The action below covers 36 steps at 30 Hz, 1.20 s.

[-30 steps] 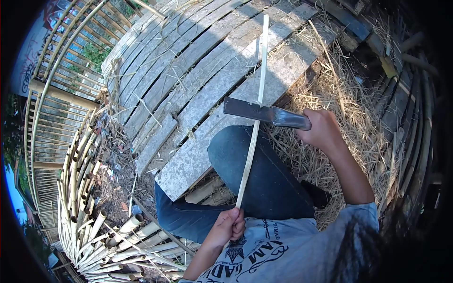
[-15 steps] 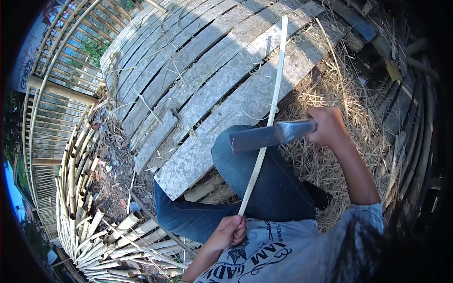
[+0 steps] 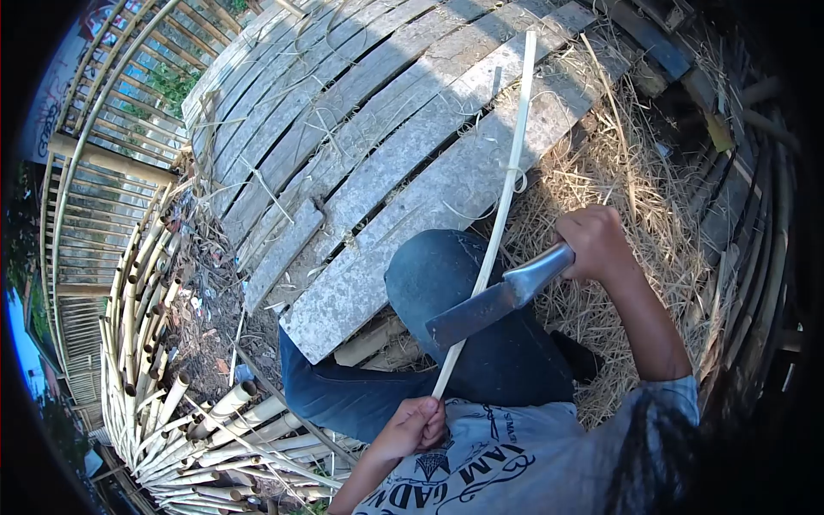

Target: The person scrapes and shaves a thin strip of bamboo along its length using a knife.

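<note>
1. Well left of the left fingers (image 3: 435,422), poles (image 3: 225,414) lie fanned out, apparently too far off to snag anything.
2. Ahead of the left fingers and spreading leftward are the planks (image 3: 343,300). The far end of the strip (image 3: 502,223) reaches over them; a knock there could twist it, though I cannot tell whether it touches the wood.
3. The left fingers could be cut if the knife (image 3: 472,318) ran too far down the strip, since they lie in line with it. They are curled tight round its near end, with no gap showing.
4. Just ahead of the left fingers is a bent leg (image 3: 429,275), below the knife; a skid off the strip could bring the blade onto it.
5. The strip runs from the left fingers, across the leg, to well ahead of both hands. Gripped at one end only, it could swing under a sideways push, or snap from too deep a bite.
6. The knife slants across the strip, between the left and right fingers (image 3: 573,227); contact is hard to judge.
7. The right fingers wrap firmly round its handle. A slackened grip could let the blade turn.
8. Around the right fingers, lower down, straw (image 3: 661,249) covers the ground.
</note>
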Available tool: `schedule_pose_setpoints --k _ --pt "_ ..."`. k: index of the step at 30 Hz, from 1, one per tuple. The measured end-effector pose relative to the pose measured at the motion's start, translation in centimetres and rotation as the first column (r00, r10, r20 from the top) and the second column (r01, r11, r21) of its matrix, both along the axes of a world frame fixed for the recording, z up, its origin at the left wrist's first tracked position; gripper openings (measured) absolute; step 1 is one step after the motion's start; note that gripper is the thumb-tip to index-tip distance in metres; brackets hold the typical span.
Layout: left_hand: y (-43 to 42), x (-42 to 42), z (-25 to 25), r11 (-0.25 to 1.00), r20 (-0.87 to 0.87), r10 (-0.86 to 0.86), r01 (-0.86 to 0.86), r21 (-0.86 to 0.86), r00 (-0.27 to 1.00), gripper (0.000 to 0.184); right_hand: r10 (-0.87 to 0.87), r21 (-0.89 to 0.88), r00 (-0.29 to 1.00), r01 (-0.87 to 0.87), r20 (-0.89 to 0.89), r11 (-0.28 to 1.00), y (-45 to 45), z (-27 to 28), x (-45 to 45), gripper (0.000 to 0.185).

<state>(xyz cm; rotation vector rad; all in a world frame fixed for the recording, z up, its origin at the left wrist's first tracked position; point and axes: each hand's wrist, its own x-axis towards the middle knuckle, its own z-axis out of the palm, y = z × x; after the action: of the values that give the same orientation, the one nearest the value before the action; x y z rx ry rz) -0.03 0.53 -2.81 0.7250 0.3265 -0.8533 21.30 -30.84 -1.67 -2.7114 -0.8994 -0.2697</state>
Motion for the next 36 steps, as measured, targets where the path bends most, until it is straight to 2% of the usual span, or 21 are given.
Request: schedule_pose_setpoints --k 1,4,6,8,10,12,14,16,17,18,20,22,24,25,26,28,29,30,32,34,36 --pt "0.0 0.1 0.1 1.000 -0.002 -0.010 0.010 -0.006 1.000 0.041 -0.305 0.090 0.922 0.334 -0.238 0.938 -0.5 -0.5 0.6 0.014" --pt "0.1 0.6 0.3 0.996 -0.034 -0.064 0.066 0.060 0.997 0.043 -0.440 0.108 0.897 0.441 -0.031 0.891 -1.7 -0.9 2.1 0.014" --pt "0.4 -0.2 -0.1 0.999 -0.032 -0.038 0.039 0.014 0.999 0.043 -0.342 0.179 0.921 0.374 -0.186 0.910 -0.7 0.0 1.4 0.013" --pt "0.6 -0.3 -0.4 0.999 -0.028 -0.041 0.040 -0.031 0.999 0.043 -0.074 -0.078 0.960 0.055 -0.270 0.995 -0.6 0.8 1.1 0.011" --pt "0.5 -0.7 -0.5 0.998 -0.036 -0.052 0.051 -0.023 0.998 0.043 -0.207 -0.067 0.944 0.196 -0.258 0.978 -2.1 -0.8 1.9 0.012" --pt "0.4 -0.8 -0.3 0.999 -0.050 -0.047 0.046 -0.025 0.998 0.042 -0.495 0.093 0.863 0.504 -0.105 0.859 -2.4 -1.8 2.7 0.014" --pt "0.4 -0.6 -0.3 0.999 -0.046 -0.027 0.026 -0.018 0.999 0.041 -0.430 0.168 0.898 0.441 -0.098 0.882 -1.4 -1.3 2.1 0.016" --pt "0.9 -0.8 -0.5 0.999 0.005 -0.036 0.036 -0.014 0.999 0.041 -0.155 -0.087 0.926 0.132 -0.343 0.987 -0.4 1.1 1.3 0.016" --pt "0.8 -0.9 -0.6 0.999 0.005 -0.047 0.047 -0.021 0.999 0.041 -0.079 -0.009 0.972 0.079 -0.221 0.997 -1.1 0.4 1.9 0.010" --pt "0.8 -0.9 -0.4 0.999 -0.028 -0.050 0.050 0.004 0.998 0.041 -0.094 -0.016 0.970 0.093 -0.224 0.996 -1.7 -0.3 2.3 0.010" --pt "0.8 -0.9 -0.1 0.999 -0.050 -0.044 0.046 0.023 0.998 0.041 -0.513 0.029 0.847 0.521 -0.136 0.853 -2.5 -1.3 3.7 0.015" --pt "0.8 -0.8 -0.1 0.997 -0.005 -0.054 0.054 0.056 0.999 0.044 -0.439 0.045 0.898 0.439 -0.001 0.897 -1.9 -0.5 3.5 0.014" --pt "1.3 -1.1 -0.4 0.998 0.009 -0.050 0.050 0.034 0.999 0.043 -0.058 -0.044 0.970 0.049 -0.238 0.998 -0.3 1.6 2.2 0.013" --pt "1.5 -1.2 -0.6 0.998 0.012 -0.059 0.058 0.014 0.998 0.043 0.036 -0.019 0.992 -0.038 -0.120 0.999 -0.4 1.2 2.7 0.015" --pt "1.4 -1.5 -0.7 0.997 0.007 -0.071 0.071 0.005 0.997 0.043 0.022 -0.028 0.992 -0.026 -0.126 0.999 -1.0 -0.1 3.2 0.015" --pt "1.1 -1.1 -0.3 0.986 0.017 -0.093 0.090 0.139 0.996 0.043 -0.500 0.157 0.850 0.523 -0.164 0.838 -2.6 -2.4 4.8 0.015" --pt "1.2 -0.7 0.1 0.990 -0.019 -0.090 0.092 0.109 0.996 0.043 -0.470 0.123 0.882 0.464 0.020 0.877 -3.1 -2.6 4.9 0.016" --pt "1.3 -0.8 -0.3 0.991 -0.003 -0.077 0.077 0.108 0.997 0.043 -0.458 0.128 0.888 0.451 0.035 0.883 -2.6 -1.8 5.0 0.016" --pt "1.8 -2.0 -0.9 0.994 -0.009 -0.046 0.047 0.094 0.999 0.044 -0.200 -0.001 0.952 0.205 -0.233 0.979 -1.4 0.3 3.4 0.019" --pt "1.6 -1.6 -0.5 0.997 -0.008 -0.057 0.058 0.046 0.998 0.044 -0.109 -0.066 0.954 0.094 -0.278 0.993 -1.7 0.6 4.1 0.019" --pt "1.3 -0.8 0.2 0.982 -0.017 -0.102 0.103 0.156 0.995 0.045 -0.563 0.039 0.776 0.596 -0.285 0.802 -2.8 -1.4 5.8 0.016"
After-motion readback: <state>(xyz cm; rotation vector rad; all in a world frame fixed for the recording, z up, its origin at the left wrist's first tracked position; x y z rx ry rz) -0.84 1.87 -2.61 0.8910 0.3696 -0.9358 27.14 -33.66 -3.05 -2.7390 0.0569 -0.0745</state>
